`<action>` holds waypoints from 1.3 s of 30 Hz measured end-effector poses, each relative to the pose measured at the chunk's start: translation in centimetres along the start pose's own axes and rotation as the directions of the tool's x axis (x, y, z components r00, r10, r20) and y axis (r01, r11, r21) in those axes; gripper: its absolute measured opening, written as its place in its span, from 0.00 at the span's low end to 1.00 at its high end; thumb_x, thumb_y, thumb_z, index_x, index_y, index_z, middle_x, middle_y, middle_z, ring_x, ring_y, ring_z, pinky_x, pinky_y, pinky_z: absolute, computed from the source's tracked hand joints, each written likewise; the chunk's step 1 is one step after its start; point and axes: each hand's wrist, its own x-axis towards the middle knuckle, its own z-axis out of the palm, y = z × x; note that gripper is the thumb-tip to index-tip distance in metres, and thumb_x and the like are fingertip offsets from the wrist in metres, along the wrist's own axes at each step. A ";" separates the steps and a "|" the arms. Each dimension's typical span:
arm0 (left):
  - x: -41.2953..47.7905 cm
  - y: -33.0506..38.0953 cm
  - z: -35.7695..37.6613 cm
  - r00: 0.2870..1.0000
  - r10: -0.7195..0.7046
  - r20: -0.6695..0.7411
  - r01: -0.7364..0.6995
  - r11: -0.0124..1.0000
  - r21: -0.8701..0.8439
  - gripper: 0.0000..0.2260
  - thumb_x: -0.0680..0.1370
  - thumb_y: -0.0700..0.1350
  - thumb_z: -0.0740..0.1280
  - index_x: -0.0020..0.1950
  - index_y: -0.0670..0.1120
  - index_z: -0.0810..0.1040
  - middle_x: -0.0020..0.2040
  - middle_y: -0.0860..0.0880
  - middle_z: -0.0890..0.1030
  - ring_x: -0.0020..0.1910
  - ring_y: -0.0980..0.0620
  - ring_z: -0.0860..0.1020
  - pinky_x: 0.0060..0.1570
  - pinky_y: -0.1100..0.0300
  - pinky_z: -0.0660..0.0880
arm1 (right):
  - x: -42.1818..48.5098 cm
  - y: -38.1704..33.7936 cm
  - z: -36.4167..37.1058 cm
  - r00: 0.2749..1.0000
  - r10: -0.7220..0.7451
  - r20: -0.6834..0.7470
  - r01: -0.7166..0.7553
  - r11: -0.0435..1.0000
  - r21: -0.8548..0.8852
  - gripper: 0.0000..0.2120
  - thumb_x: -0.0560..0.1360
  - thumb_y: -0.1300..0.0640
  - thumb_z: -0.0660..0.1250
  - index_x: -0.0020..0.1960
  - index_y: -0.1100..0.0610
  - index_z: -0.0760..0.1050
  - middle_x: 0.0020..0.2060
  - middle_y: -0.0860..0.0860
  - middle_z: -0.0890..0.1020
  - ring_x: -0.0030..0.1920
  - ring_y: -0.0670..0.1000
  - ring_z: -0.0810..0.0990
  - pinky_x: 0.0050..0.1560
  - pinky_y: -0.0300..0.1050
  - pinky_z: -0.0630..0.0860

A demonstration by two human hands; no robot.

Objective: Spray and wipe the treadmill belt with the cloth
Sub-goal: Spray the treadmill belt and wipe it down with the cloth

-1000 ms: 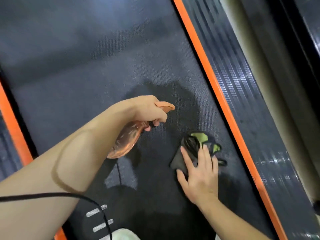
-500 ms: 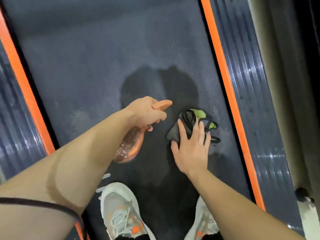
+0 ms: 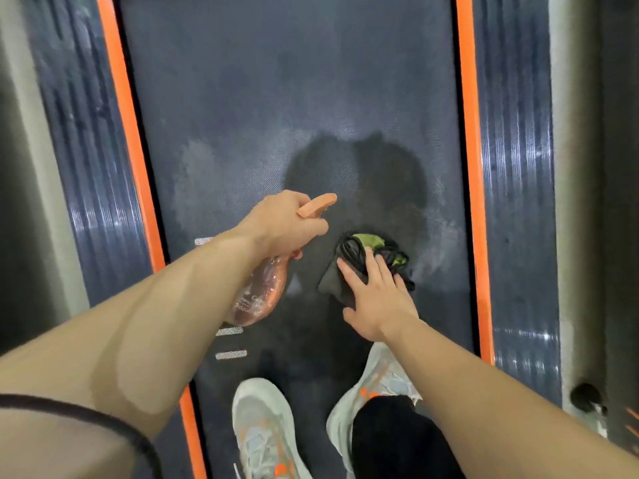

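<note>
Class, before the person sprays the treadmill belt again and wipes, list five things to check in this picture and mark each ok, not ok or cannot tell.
1. Spray bottle held firmly in the left hand: ok, fingers wrap its neck.
2. Nozzle aimed at the belt, away from the cloth: ok, it points up the belt.
3. Cloth under the right hand, flat on the belt: ok.
4. Liquid left in the bottle: cannot tell, the level is unclear.
5. Belt ahead free of objects: ok; the shoes stand behind the hands.
</note>
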 end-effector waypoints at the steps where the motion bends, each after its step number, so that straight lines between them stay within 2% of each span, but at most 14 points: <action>1: -0.2 -0.1 0.2 1.000 -0.001 0.006 0.002 1.000 -0.012 0.11 0.75 0.44 0.70 0.34 0.51 0.72 0.33 0.51 0.77 0.28 0.46 0.82 0.35 0.58 0.77 | 0.0 0.3 -0.1 1.000 -0.010 0.022 0.010 1.000 -0.007 0.41 0.79 0.41 0.60 0.80 0.37 0.33 0.80 0.52 0.31 0.81 0.56 0.34 0.79 0.61 0.47; 5: 0.7 -0.3 1.1 1.000 0.007 0.024 -0.007 1.000 -0.013 0.09 0.75 0.45 0.70 0.37 0.49 0.73 0.33 0.49 0.77 0.30 0.45 0.84 0.33 0.59 0.75 | 0.5 0.7 0.2 0.998 -0.034 0.046 0.034 0.999 -0.002 0.45 0.77 0.38 0.63 0.79 0.36 0.32 0.78 0.53 0.28 0.79 0.57 0.30 0.79 0.62 0.43; 9: 1.4 0.6 2.4 0.998 0.048 0.036 -0.050 0.998 0.039 0.08 0.76 0.47 0.70 0.39 0.51 0.74 0.35 0.50 0.80 0.37 0.44 0.88 0.35 0.60 0.75 | 0.6 0.4 1.7 0.999 -0.012 -0.038 0.012 1.000 0.000 0.48 0.75 0.37 0.64 0.79 0.37 0.30 0.78 0.54 0.27 0.79 0.58 0.28 0.78 0.63 0.40; 13: 1.3 1.1 4.0 0.998 0.068 -0.013 -0.068 0.997 0.035 0.09 0.76 0.48 0.70 0.38 0.51 0.74 0.35 0.49 0.81 0.36 0.44 0.88 0.39 0.57 0.77 | -0.8 -0.7 3.6 0.977 0.057 -0.203 -0.050 0.998 0.041 0.43 0.78 0.41 0.61 0.80 0.38 0.33 0.80 0.55 0.31 0.80 0.58 0.33 0.79 0.62 0.43; 16: 1.7 2.0 5.0 0.996 0.082 -0.027 -0.082 0.997 -0.011 0.08 0.76 0.48 0.70 0.38 0.51 0.74 0.37 0.49 0.82 0.35 0.45 0.88 0.41 0.55 0.79 | -2.5 -1.8 7.0 0.972 0.138 -0.190 -0.113 0.984 0.140 0.43 0.78 0.42 0.59 0.79 0.39 0.30 0.79 0.56 0.30 0.81 0.59 0.35 0.79 0.62 0.45; 17: 2.0 2.4 5.1 0.995 0.088 -0.044 -0.089 0.995 -0.038 0.07 0.76 0.48 0.70 0.40 0.49 0.76 0.40 0.47 0.84 0.34 0.46 0.88 0.43 0.54 0.81 | -2.9 -2.0 8.3 0.967 0.136 -0.218 -0.107 0.984 0.140 0.43 0.77 0.43 0.60 0.80 0.39 0.32 0.80 0.57 0.32 0.81 0.60 0.39 0.79 0.63 0.49; 19: 2.7 3.3 5.4 0.993 0.078 -0.086 -0.085 0.994 -0.075 0.06 0.76 0.47 0.70 0.42 0.47 0.78 0.45 0.44 0.87 0.29 0.51 0.86 0.41 0.57 0.81 | -3.3 -1.4 10.1 0.940 0.119 -0.319 -0.077 0.987 0.144 0.44 0.72 0.43 0.66 0.82 0.40 0.46 0.82 0.58 0.48 0.80 0.61 0.55 0.74 0.65 0.63; 20: 3.1 3.7 5.6 0.992 0.066 -0.106 -0.074 0.994 -0.077 0.06 0.76 0.48 0.70 0.42 0.46 0.78 0.44 0.45 0.87 0.27 0.52 0.85 0.37 0.59 0.78 | -3.3 -0.7 10.6 0.933 0.102 -0.344 -0.055 0.988 0.145 0.44 0.69 0.44 0.69 0.81 0.41 0.54 0.81 0.58 0.56 0.78 0.61 0.62 0.70 0.65 0.70; 22: 3.8 4.3 6.3 0.991 0.044 -0.130 -0.056 0.995 -0.088 0.07 0.76 0.48 0.70 0.42 0.45 0.77 0.39 0.46 0.85 0.26 0.51 0.84 0.35 0.60 0.77 | -3.3 0.6 11.3 0.928 0.054 -0.369 -0.019 0.995 0.098 0.44 0.66 0.45 0.73 0.79 0.42 0.60 0.79 0.58 0.63 0.76 0.60 0.67 0.66 0.63 0.74; 27: 3.7 5.1 7.5 0.993 0.041 -0.108 -0.051 0.995 -0.086 0.08 0.76 0.46 0.71 0.40 0.44 0.78 0.37 0.48 0.84 0.25 0.50 0.83 0.39 0.57 0.82 | -3.6 3.3 12.1 0.903 -0.041 -0.428 0.036 0.999 -0.021 0.44 0.69 0.48 0.71 0.80 0.41 0.56 0.80 0.56 0.60 0.78 0.59 0.63 0.70 0.64 0.70; 31: 2.4 5.7 9.2 0.999 0.031 0.023 -0.032 0.999 0.027 0.04 0.75 0.44 0.72 0.42 0.45 0.81 0.34 0.49 0.82 0.21 0.52 0.79 0.29 0.60 0.78 | -4.3 4.6 12.5 0.875 0.198 -0.442 -0.156 0.979 0.131 0.44 0.69 0.48 0.70 0.81 0.40 0.54 0.80 0.57 0.60 0.79 0.59 0.62 0.71 0.63 0.68; 34: 1.8 5.4 10.8 0.994 0.014 0.107 -0.027 0.992 0.125 0.08 0.75 0.43 0.70 0.37 0.46 0.75 0.31 0.46 0.79 0.22 0.48 0.78 0.22 0.65 0.70 | -5.0 5.9 13.4 0.878 0.266 -0.398 -0.217 0.962 0.163 0.42 0.75 0.47 0.64 0.82 0.40 0.44 0.81 0.59 0.55 0.81 0.60 0.55 0.75 0.61 0.61; 36: 1.7 4.7 11.5 0.993 0.038 0.109 -0.056 0.985 0.165 0.13 0.74 0.44 0.71 0.33 0.48 0.71 0.30 0.47 0.79 0.24 0.47 0.81 0.27 0.63 0.74 | -5.7 6.5 14.1 0.875 0.269 -0.402 -0.217 0.961 0.171 0.41 0.76 0.47 0.63 0.82 0.41 0.44 0.81 0.60 0.55 0.81 0.61 0.55 0.75 0.60 0.61; 39: 1.4 3.7 11.6 0.994 0.056 0.089 -0.074 0.975 0.209 0.12 0.74 0.49 0.73 0.34 0.48 0.75 0.30 0.50 0.80 0.30 0.46 0.86 0.35 0.59 0.80 | -6.5 7.3 13.9 0.902 0.173 -0.395 -0.130 0.982 0.134 0.39 0.78 0.45 0.59 0.82 0.41 0.41 0.81 0.60 0.54 0.81 0.60 0.53 0.77 0.60 0.61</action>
